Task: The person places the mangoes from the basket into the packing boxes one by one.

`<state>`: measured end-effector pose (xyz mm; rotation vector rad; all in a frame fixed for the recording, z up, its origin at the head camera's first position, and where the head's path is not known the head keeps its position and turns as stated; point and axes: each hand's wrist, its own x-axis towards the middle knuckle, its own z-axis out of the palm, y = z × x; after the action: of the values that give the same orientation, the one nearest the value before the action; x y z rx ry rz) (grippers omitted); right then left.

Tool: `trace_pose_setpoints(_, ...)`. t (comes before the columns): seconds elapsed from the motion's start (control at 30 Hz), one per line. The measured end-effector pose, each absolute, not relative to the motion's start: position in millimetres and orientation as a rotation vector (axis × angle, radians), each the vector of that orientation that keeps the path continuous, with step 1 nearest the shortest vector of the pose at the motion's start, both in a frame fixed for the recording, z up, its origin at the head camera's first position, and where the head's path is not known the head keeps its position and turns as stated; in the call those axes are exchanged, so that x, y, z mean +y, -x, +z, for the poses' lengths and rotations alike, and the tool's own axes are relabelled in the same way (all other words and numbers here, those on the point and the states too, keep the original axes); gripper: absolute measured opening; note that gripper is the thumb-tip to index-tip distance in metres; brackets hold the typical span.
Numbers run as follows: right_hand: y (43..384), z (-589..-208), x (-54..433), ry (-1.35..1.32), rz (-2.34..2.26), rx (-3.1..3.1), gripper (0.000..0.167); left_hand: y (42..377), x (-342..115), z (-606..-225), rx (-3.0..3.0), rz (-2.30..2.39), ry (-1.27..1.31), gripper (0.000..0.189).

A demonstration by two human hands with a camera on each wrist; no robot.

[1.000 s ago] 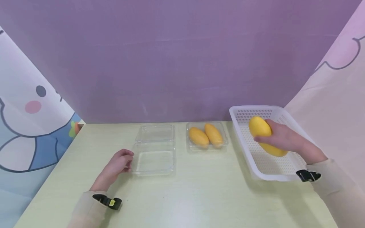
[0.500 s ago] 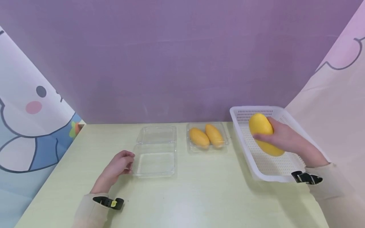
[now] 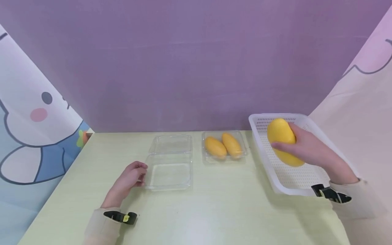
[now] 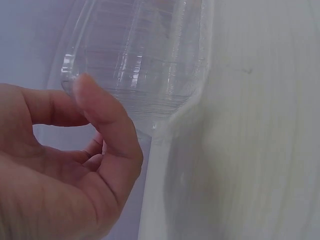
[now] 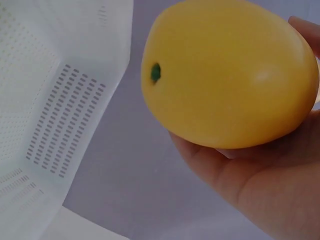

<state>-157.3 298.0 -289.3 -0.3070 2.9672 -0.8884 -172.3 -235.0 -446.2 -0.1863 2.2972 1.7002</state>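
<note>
My right hand (image 3: pixel 310 144) grips a yellow mango (image 3: pixel 280 132) above the white basket (image 3: pixel 277 185), its thumb across the fruit's near side. In the right wrist view the mango (image 5: pixel 225 75) fills much of the picture, with a green stem spot at one end. On the left, my left hand (image 3: pixel 130 177) pinches the side edge of a clear plastic clamshell box (image 3: pixel 169 173), which lies open on the table with its lid folded back. The left wrist view has the thumb (image 4: pixel 107 115) curled at the box's corner, the other fingers partly behind it.
Between open box and basket, at the back, a second clear box (image 3: pixel 206 160) holds two mangoes (image 3: pixel 215 147) side by side. A purple backdrop (image 3: pixel 183 68) rises behind the pale table (image 3: pixel 214 204), and printed cloths hang on both sides.
The mango in my right hand has risen slightly and tilted more upright over the basket. My left hand stays at the open box. The whole head view has shifted a little.
</note>
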Motion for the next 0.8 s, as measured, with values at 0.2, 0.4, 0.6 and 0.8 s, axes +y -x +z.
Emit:
trace_pose_setpoints(0.2, 153.7, -288.1, 284.4, 0.324, -0.914, 2.968, 0.063, 170.7, -233.1, -445.6, 2.31, 1.694, 0.199, 0.03)
trace_pose_setpoints(0.4, 152.1, -287.0, 269.2, 0.354, -0.973, 2.952, 0.06, 169.5, -232.5, -445.1, 2.311, 1.699, 0.211, 0.03)
trace_pose_setpoints(0.6, 150.1, -284.6, 253.3, 0.369, -0.994, 2.965, 0.059, 170.0, -233.2, -445.9, 2.302, 1.708, 0.213, 0.03)
trace_pose_setpoints(0.8, 150.0, -284.8, 236.5, 0.423, -1.072, 2.935, 0.057, 168.6, -232.9, -446.0, 2.302, 1.708, 0.23, 0.029)
